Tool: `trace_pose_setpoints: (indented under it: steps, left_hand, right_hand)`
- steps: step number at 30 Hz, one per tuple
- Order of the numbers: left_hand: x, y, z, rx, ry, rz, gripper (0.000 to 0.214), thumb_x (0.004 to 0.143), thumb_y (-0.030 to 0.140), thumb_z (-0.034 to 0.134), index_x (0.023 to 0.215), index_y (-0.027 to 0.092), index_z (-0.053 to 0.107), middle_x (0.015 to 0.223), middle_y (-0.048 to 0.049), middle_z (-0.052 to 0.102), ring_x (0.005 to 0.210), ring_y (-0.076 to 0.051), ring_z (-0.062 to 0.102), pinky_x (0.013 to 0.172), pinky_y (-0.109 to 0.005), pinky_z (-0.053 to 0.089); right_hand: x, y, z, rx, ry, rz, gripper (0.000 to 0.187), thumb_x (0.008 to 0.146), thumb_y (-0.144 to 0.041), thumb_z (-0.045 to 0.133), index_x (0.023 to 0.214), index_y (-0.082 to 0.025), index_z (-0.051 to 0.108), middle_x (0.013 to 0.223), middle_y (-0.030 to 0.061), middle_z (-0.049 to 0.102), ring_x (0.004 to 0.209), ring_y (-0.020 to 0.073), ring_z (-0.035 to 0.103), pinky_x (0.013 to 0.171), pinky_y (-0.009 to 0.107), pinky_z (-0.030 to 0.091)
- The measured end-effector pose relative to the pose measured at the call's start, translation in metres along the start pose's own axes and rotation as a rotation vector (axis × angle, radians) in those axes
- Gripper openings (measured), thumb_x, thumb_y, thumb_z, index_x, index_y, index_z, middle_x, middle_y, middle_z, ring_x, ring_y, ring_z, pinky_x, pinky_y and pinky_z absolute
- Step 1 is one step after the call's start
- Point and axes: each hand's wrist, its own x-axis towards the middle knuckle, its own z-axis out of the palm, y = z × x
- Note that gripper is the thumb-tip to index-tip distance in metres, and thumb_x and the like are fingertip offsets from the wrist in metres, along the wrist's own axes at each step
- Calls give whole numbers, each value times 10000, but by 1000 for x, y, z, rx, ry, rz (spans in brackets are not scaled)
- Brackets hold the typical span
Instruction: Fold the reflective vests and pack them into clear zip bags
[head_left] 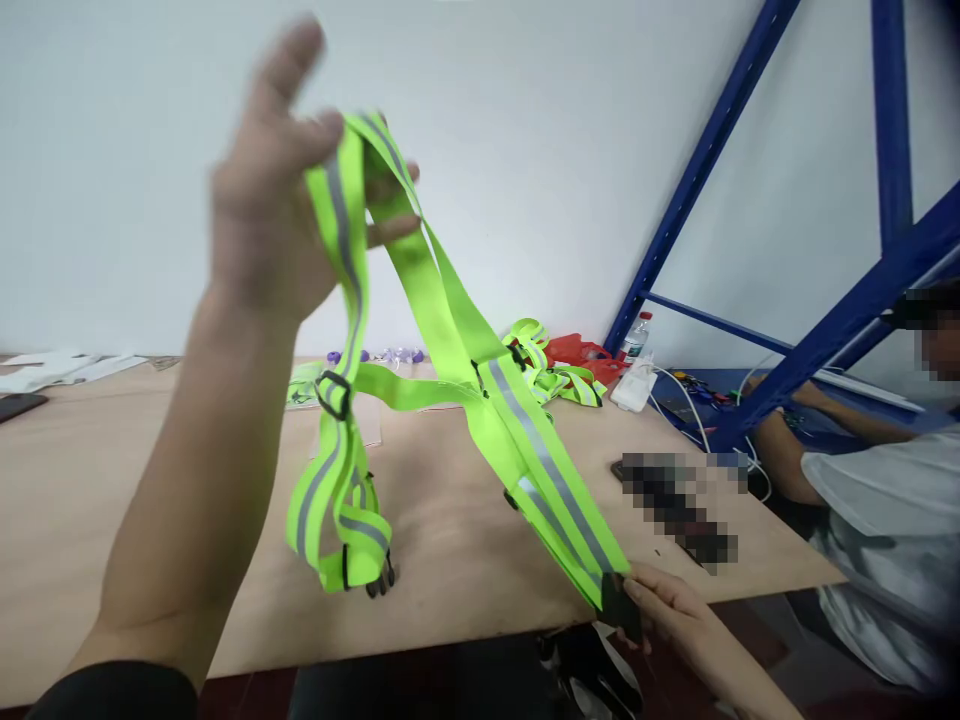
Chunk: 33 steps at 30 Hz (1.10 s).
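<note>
A neon-yellow reflective harness (540,440) with grey stripes and black buckles stretches between my two hands above the table. My left hand (274,190), raised and slightly blurred, holds up the upper loop. Its thumb touches the strap, the index finger points upward, and other fingers pass behind the webbing. On the lower right, my right hand (664,605) pinches the black end piece (621,605) of the harness near the table's front edge. A looped strap end with a black clip (381,580) dangles below my left hand.
More yellow straps (574,385) lie by a red plastic bag (577,350) at the back of the table (450,540). A bottle (637,335) and white box (634,385) stand nearby. Blue rack posts (697,170) rise at right, where another person (885,510) sits.
</note>
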Motion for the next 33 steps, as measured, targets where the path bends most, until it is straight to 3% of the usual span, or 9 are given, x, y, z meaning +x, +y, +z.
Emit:
trace_pose_setpoints:
  steps: [2, 8, 14, 17, 20, 23, 26, 30, 33]
  left_hand:
    - [14, -40, -9, -5, 96, -167, 653, 906, 162, 552, 1492, 278, 288, 933, -22, 638, 966, -260, 674, 803, -411, 588]
    - [18, -170, -52, 45, 160, -559, 758, 779, 240, 713, 1451, 210, 362, 1322, -183, 511, 927, -316, 706, 822, -499, 599]
    - [-29, -226, -81, 279, 55, -791, 688, 830, 328, 711, 1403, 118, 392, 1286, -252, 558, 930, -306, 699, 797, -441, 588]
    - [-48, -227, -88, 431, 6, -834, 705, 802, 336, 726, 1397, 123, 413, 1352, -273, 534, 982, -341, 680, 823, -472, 569]
    - [-71, -204, -86, 576, -52, -789, 694, 769, 356, 749, 1375, 166, 471, 1290, -208, 611, 1080, -360, 636, 914, -485, 519]
    - [-111, -161, -75, 698, -142, -699, 437, 820, 461, 695, 1170, 209, 624, 1126, -115, 695, 1065, -338, 632, 961, -452, 479]
    - [-169, -123, -57, 976, -325, -597, 391, 944, 567, 495, 977, 212, 657, 968, -86, 716, 899, -301, 671, 829, -404, 514]
    - [-244, -112, -40, 1005, -391, -652, 560, 797, 565, 728, 1243, 251, 603, 1262, -108, 654, 1136, -354, 613, 935, -437, 501]
    - [-273, -125, -36, 1044, -389, -633, 734, 763, 448, 786, 1415, 279, 495, 1387, -117, 586, 1247, -384, 540, 1011, -485, 458]
  right_hand:
    - [1, -5, 1, -104, -4, -16, 507, 801, -684, 662, 789, -181, 720, 695, 20, 622, 614, 157, 559, 561, 256, 477]
    - [5, -8, -9, -322, 68, -34, 500, 795, -691, 627, 718, -198, 674, 606, -5, 602, 540, 163, 575, 553, 282, 497]
    - [17, -4, -28, -321, 216, 13, 579, 702, -709, 663, 981, -203, 709, 545, -24, 596, 454, 170, 538, 434, 278, 422]
    - [24, -4, -35, -321, 299, -44, 670, 694, -697, 686, 1128, -187, 685, 493, -55, 529, 459, 182, 544, 434, 281, 436]
    - [28, 2, -35, -288, 411, -149, 667, 734, -673, 689, 1184, -182, 667, 529, -46, 545, 507, 187, 582, 506, 296, 512]
    - [28, 15, -28, -166, 513, -238, 662, 803, -633, 669, 1312, -217, 599, 802, 40, 708, 683, 213, 688, 661, 323, 596]
    - [31, 29, -15, -103, 524, -326, 737, 776, -599, 725, 1396, -254, 524, 1182, 124, 709, 947, 264, 725, 799, 356, 619]
    - [42, 35, 7, -118, 495, -364, 848, 769, -576, 747, 1482, -259, 417, 1290, 144, 663, 1035, 267, 710, 894, 390, 600]
    - [50, 31, 19, -230, 546, -327, 850, 784, -630, 691, 1483, -226, 424, 1296, 163, 655, 1070, 294, 694, 910, 429, 587]
